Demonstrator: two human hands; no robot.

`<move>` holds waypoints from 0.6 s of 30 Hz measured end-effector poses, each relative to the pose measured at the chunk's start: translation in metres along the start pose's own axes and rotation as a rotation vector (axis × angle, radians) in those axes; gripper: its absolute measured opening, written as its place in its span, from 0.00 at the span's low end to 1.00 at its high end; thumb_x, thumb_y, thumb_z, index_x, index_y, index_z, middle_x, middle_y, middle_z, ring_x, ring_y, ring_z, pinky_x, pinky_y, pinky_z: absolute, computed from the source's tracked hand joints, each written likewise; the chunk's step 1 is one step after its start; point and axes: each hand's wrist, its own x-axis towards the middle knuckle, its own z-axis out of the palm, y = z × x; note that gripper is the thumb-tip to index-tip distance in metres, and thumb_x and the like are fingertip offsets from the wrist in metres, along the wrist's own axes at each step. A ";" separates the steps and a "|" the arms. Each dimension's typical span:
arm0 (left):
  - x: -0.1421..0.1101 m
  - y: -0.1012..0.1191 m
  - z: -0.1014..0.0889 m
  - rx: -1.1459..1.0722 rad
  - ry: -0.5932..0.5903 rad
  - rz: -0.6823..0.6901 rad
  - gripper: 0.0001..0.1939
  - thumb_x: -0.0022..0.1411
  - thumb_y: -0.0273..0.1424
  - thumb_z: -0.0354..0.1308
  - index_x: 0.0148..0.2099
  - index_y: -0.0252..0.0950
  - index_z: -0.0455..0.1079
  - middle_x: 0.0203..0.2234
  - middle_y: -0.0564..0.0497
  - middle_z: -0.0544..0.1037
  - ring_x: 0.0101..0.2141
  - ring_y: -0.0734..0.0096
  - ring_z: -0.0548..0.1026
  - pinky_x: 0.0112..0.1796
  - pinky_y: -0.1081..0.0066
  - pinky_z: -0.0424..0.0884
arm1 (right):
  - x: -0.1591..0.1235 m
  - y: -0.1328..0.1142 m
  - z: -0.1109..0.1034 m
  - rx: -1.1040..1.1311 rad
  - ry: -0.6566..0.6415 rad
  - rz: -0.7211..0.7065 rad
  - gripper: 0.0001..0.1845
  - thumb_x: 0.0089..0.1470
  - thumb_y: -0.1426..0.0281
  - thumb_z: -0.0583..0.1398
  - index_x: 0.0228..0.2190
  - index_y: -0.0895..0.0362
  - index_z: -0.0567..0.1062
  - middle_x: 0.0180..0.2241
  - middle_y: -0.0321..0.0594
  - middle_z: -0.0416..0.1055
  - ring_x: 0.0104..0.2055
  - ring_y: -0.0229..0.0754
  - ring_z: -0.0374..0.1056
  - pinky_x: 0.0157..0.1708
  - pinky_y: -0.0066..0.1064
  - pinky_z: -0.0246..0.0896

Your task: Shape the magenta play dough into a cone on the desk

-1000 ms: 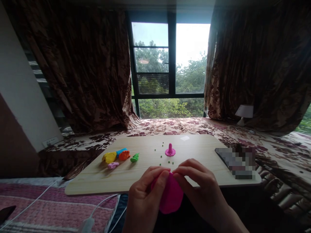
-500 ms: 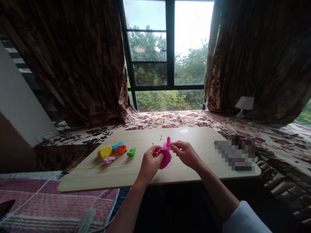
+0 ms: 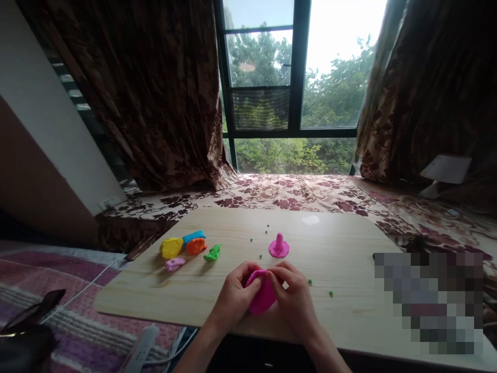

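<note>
A flat, round sheet of magenta modelling clay (image 3: 263,299) is pinched at its upper rim by both hands, just above the table's near side. My left hand (image 3: 237,292) grips its left edge between thumb and fingers. On the right edge, the thumb and fingertips of my right hand (image 3: 292,295) are closed on the same sheet. Beyond the hands, a magenta clay disc with an upright peg (image 3: 279,246) stands on the table, touched by neither hand. Tiny green clay bits (image 3: 309,282) lie scattered around.
On the left of the wooden table (image 3: 147,290) sit lumps of clay: yellow (image 3: 171,248), blue (image 3: 193,237), orange (image 3: 196,246), pink (image 3: 175,264) and green (image 3: 213,253). A blurred-out object (image 3: 430,305) lies at the right. A power strip (image 3: 142,349) is below the left edge.
My right hand has let go of the pegged disc, which now stands on the table, and has joined the left on the flat sheet. Both hands are nearer to me; the view has shifted.
</note>
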 end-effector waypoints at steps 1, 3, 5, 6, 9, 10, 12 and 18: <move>0.001 0.000 0.000 0.009 0.000 -0.014 0.06 0.57 0.31 0.56 0.37 0.36 0.69 0.28 0.55 0.73 0.31 0.74 0.70 0.31 0.77 0.66 | 0.000 0.001 -0.001 0.018 -0.005 0.005 0.11 0.57 0.71 0.54 0.30 0.55 0.77 0.29 0.38 0.69 0.31 0.38 0.66 0.33 0.28 0.61; 0.004 0.001 0.001 0.029 -0.009 -0.037 0.05 0.57 0.30 0.56 0.36 0.36 0.70 0.28 0.54 0.73 0.31 0.73 0.70 0.32 0.77 0.66 | 0.001 0.004 -0.002 0.055 -0.007 0.013 0.12 0.58 0.71 0.53 0.34 0.54 0.76 0.32 0.39 0.70 0.34 0.39 0.67 0.35 0.29 0.62; 0.008 0.004 0.003 0.040 -0.025 -0.053 0.05 0.57 0.29 0.56 0.37 0.36 0.71 0.30 0.53 0.75 0.33 0.71 0.71 0.34 0.75 0.67 | 0.003 0.007 -0.004 0.074 -0.006 0.018 0.12 0.58 0.71 0.53 0.39 0.53 0.75 0.35 0.40 0.69 0.37 0.40 0.66 0.37 0.30 0.63; 0.010 0.005 0.004 0.042 -0.038 -0.057 0.05 0.57 0.29 0.56 0.37 0.36 0.72 0.31 0.52 0.75 0.34 0.70 0.71 0.36 0.74 0.67 | 0.004 0.008 -0.004 0.068 -0.011 0.019 0.12 0.57 0.71 0.53 0.41 0.53 0.74 0.36 0.41 0.69 0.38 0.41 0.66 0.38 0.31 0.63; 0.015 0.008 0.004 0.067 -0.069 -0.071 0.09 0.57 0.25 0.55 0.40 0.37 0.73 0.33 0.52 0.75 0.36 0.68 0.72 0.39 0.72 0.67 | 0.007 0.011 -0.005 0.013 -0.051 0.011 0.12 0.55 0.72 0.55 0.41 0.52 0.74 0.35 0.40 0.67 0.38 0.42 0.65 0.37 0.32 0.63; 0.016 0.008 0.004 0.078 -0.071 -0.077 0.10 0.57 0.24 0.55 0.41 0.38 0.72 0.34 0.52 0.75 0.37 0.68 0.72 0.39 0.72 0.67 | 0.008 0.012 -0.005 -0.003 -0.062 0.007 0.12 0.55 0.73 0.55 0.40 0.52 0.74 0.35 0.40 0.67 0.37 0.42 0.65 0.37 0.32 0.63; 0.017 0.006 0.001 0.092 -0.076 -0.079 0.14 0.57 0.21 0.53 0.44 0.40 0.72 0.35 0.52 0.75 0.38 0.69 0.72 0.40 0.71 0.68 | 0.011 0.013 -0.003 -0.018 -0.087 0.003 0.12 0.55 0.74 0.55 0.40 0.52 0.74 0.33 0.40 0.66 0.36 0.41 0.65 0.35 0.32 0.63; 0.018 -0.009 -0.009 0.077 -0.106 -0.004 0.16 0.55 0.19 0.52 0.42 0.42 0.73 0.37 0.52 0.75 0.39 0.68 0.72 0.41 0.72 0.68 | 0.013 0.015 0.007 -0.088 -0.086 -0.040 0.12 0.54 0.76 0.55 0.39 0.52 0.73 0.33 0.41 0.67 0.35 0.41 0.66 0.33 0.31 0.64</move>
